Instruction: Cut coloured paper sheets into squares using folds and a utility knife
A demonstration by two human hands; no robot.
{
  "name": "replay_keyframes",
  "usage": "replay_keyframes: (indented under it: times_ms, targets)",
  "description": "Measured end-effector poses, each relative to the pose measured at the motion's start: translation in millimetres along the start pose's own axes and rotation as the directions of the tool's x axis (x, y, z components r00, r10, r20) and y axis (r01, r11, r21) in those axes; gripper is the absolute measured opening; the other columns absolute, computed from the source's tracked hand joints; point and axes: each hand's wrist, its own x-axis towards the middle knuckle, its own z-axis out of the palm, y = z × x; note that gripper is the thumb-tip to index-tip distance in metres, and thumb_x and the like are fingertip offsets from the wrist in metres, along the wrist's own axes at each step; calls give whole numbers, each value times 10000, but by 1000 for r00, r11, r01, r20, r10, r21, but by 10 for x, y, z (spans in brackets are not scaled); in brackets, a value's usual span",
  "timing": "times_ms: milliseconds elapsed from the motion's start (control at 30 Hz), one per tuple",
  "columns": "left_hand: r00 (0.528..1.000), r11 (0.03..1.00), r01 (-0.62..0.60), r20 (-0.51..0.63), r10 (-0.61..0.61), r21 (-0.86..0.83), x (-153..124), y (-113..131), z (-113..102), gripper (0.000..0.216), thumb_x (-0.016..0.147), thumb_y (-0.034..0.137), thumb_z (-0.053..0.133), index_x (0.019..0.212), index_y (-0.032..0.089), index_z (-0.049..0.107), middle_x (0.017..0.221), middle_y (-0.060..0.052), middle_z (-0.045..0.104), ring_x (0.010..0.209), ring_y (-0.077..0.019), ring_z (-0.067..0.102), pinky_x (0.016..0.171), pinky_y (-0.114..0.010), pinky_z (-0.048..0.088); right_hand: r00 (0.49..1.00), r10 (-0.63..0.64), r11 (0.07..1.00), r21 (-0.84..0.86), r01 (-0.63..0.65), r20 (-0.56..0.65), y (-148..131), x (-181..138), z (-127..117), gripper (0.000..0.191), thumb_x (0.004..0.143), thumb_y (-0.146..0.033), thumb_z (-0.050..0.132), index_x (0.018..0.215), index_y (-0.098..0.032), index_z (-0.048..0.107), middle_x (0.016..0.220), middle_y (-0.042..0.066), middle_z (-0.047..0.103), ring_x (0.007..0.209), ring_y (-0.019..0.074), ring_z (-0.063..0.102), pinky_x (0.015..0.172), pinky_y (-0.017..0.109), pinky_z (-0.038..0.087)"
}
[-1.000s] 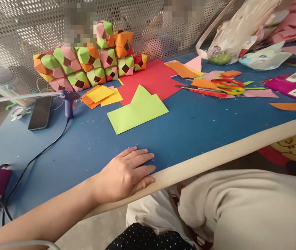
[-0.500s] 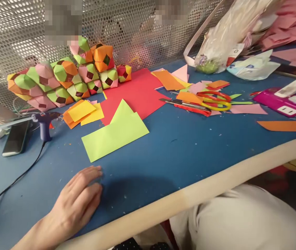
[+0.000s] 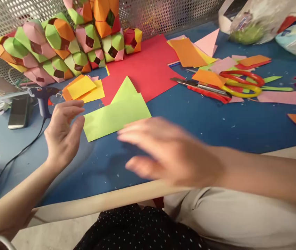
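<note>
A folded light-green paper (image 3: 111, 118) lies on the blue table, with a pointed flap sticking up at its far edge. My left hand (image 3: 66, 132) hovers at the paper's left end, thumb and fingers apart, holding nothing. Over the near right edge of the paper is my right hand (image 3: 160, 149), slightly smeared by motion, its thumb apart from the stretched fingers and nothing in its grasp. Behind the green paper lies a large red sheet (image 3: 148, 69), partly covered by the green flap. Small yellow and orange papers (image 3: 82, 88) rest just beyond my left hand.
Folded-paper modules (image 3: 64, 38) are stacked against the perforated metal screen. A glue gun (image 3: 42, 99) with its cord and a phone (image 3: 19, 111) are at left. Scissors (image 3: 244, 83), a cutter knife (image 3: 205, 90) and paper scraps lie at right, near a plastic bag (image 3: 259, 24).
My left hand has lifted from the table and moved up to the green paper's left end. My right hand has come into view from the right. The view has shifted.
</note>
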Motion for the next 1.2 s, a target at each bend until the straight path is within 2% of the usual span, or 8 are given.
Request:
replay_keyframes:
  times_ms: [67,133,233,467,633,800,967,1200]
  targets:
    - [997,999,10,-75,-13,-47,14,-66,58,84,946,247,544,965,191,603,1145,-66,631,1130,-203,593,964,-407,516,969,-190,982,23,188,160,-185,271,386,677,969,-615,378,1406,-102,444,1522,143,382,1437,268,270,1167,476,273]
    - [995,998,51,-79,-53,-25,-20,-171,61,123,966,283,519,949,194,602,1149,-59,624,1126,-198,589,975,-406,513,861,-328,944,93,317,390,-299,468,751,851,914,-703,397,1483,-74,327,1593,131,215,1486,259,120,1209,462,175]
    - [983,987,161,-87,-161,-9,-108,-360,-21,150,977,313,500,957,195,590,1160,-52,616,1118,-197,588,959,-402,526,815,-315,949,136,286,486,-227,452,924,858,931,-702,354,1504,-67,285,1596,126,184,1490,246,89,1224,467,100]
    - [988,990,138,-74,-137,14,-169,-529,-130,129,955,286,523,949,200,619,1141,-52,628,1102,-202,603,906,-379,537,965,160,953,-288,-96,209,760,-936,-34,685,1001,-557,338,1560,-225,122,1597,61,207,1468,248,195,1219,495,141]
    - [996,981,56,59,-68,186,-135,-372,-58,87,909,274,552,939,222,615,1170,-54,630,1125,-217,604,943,-402,511,875,475,765,-445,-466,-99,1181,-1623,-542,602,1014,-524,295,1514,-191,332,1544,96,351,1418,244,334,1193,428,254]
    - [976,929,-128,212,55,347,-73,-233,61,108,893,290,544,950,237,618,1272,-82,598,1144,-271,595,931,-463,502,897,352,822,-370,-433,-267,1170,-1216,-512,505,1016,-422,365,1401,-121,491,1434,131,505,1340,211,463,1154,393,353]
    - [927,777,-269,371,50,569,-48,-233,64,234,935,346,451,976,226,648,1338,-119,565,1178,-328,566,1005,-589,407,946,320,817,-489,-306,-58,1261,-859,-355,540,999,-426,397,1378,-55,498,1464,177,451,1366,291,421,1111,487,401]
    - [921,686,-299,390,24,664,68,-196,58,333,969,361,390,1036,191,668,1359,-165,544,1272,-367,504,1096,-640,263,922,242,712,-591,-380,-300,1461,-665,-566,314,962,-245,447,1092,-99,693,1203,161,670,1114,307,616,974,470,489]
